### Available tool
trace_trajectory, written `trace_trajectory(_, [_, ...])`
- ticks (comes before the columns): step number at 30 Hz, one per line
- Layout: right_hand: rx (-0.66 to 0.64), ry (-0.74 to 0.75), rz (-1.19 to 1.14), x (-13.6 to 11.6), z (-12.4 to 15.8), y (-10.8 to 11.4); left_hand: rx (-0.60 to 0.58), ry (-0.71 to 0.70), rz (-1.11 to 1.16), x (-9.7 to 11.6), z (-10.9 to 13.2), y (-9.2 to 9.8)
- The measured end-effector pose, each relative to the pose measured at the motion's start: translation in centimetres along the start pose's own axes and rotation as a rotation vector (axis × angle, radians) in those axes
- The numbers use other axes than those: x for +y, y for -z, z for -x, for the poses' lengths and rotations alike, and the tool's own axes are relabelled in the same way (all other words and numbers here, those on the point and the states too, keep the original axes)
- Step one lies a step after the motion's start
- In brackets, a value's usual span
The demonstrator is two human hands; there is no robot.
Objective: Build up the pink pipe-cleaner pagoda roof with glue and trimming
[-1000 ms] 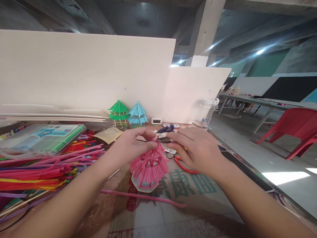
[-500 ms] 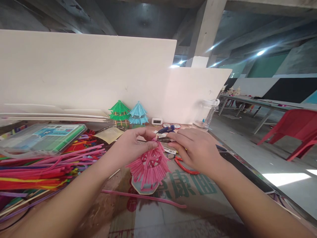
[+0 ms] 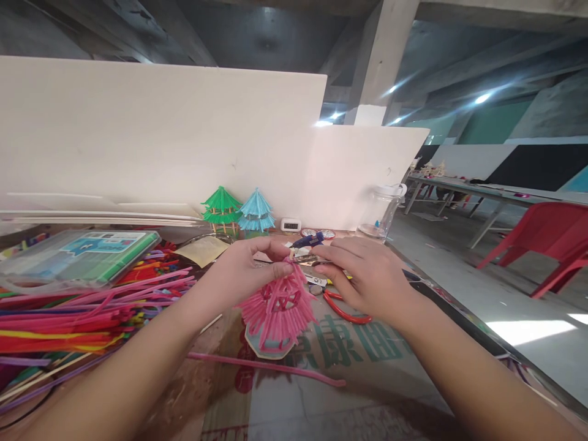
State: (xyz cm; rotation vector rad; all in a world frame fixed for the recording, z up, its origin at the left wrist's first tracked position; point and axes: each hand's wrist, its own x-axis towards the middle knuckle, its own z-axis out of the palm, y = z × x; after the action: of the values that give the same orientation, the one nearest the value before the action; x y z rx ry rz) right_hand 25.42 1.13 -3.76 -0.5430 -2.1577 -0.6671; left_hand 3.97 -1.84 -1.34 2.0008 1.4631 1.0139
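Pink fuzzy tower (image 3: 281, 313) sits between your forearms. Left hand (image 3: 241, 264) pinches its top; right hand (image 3: 365, 269) grips thin tool (image 3: 302, 260) beside it. Top work seems in hand; next move needs steady left pinch. Right hand hides rest of tool. Dark blue thing (image 3: 309, 239) behind, hard to name.

I count two grips of my own, the left grip (image 3: 257, 268) and the right grip (image 3: 361, 269). I count three roofed models: one pink model (image 3: 278, 324), one green model (image 3: 221, 202), one blue model (image 3: 256, 211). I make it one clock (image 3: 291, 225), one jug (image 3: 380, 211), one plastic case (image 3: 78, 263), one red-handled tool (image 3: 349, 317), one loose pink strip (image 3: 275, 366); the piled strips (image 3: 68, 315) overlap too much for me to number.
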Motion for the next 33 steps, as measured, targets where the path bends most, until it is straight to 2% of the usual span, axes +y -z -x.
trace_trajectory(14, [0.029,0.029,0.050,-0.32,-0.23,-0.38,-0.005,0.011,-0.003,0.08,0.01,0.04])
trace_trajectory(18, [0.054,0.014,-0.006,-0.26,-0.17,-0.62,-0.006,-0.006,0.005,0.15,0.08,0.09])
trace_trajectory(25, [0.008,-0.025,-0.107,-0.16,-0.15,-0.64,-0.028,-0.002,0.048,0.20,0.01,-0.04])
trace_trajectory(33, [-0.005,-0.031,-0.061,0.06,-0.16,-0.33,-0.029,0.006,0.044,-0.14,-0.10,-0.32])
